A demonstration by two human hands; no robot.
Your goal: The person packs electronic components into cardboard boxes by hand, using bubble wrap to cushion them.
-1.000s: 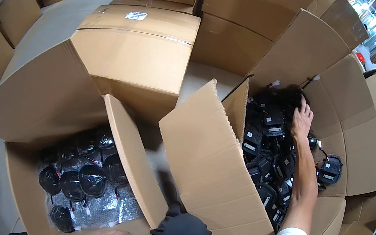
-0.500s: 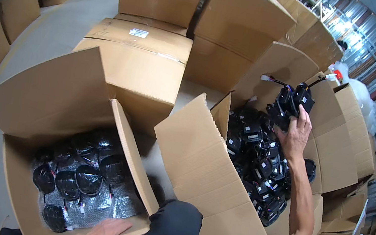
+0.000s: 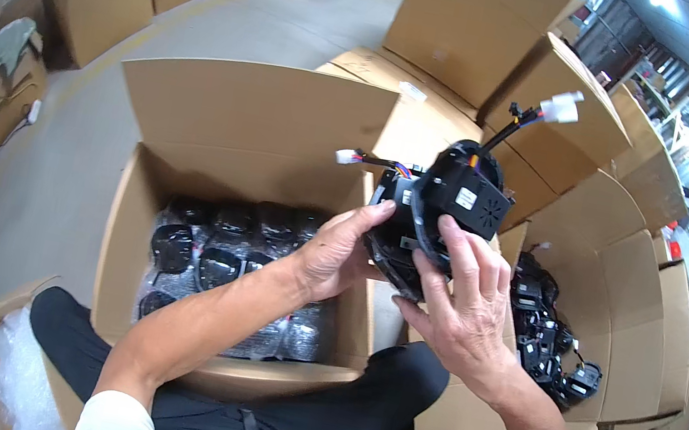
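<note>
Both hands hold one black plastic part (image 3: 443, 205) up in front of me; it has a round body, a boxy housing and wires ending in white plugs. My left hand (image 3: 340, 251) grips its left lower side. My right hand (image 3: 462, 305) wraps its underside with fingers spread over the round body. Below the part stands an open cardboard box (image 3: 134, 206) holding several black parts wrapped in clear plastic. To the right, another open box (image 3: 626, 292) holds several loose black parts with wires.
Cardboard boxes, closed and open, stand all around on the grey concrete floor (image 3: 102, 126). A box with clear plastic wrap (image 3: 16, 351) sits at my lower left. Stacked boxes (image 3: 503, 49) rise behind the held part. My dark-trousered legs lie between the two open boxes.
My right hand lifted a black part out of the right box and brought it in front of me. My left hand rose from the left box's edge and took hold of the part too.
</note>
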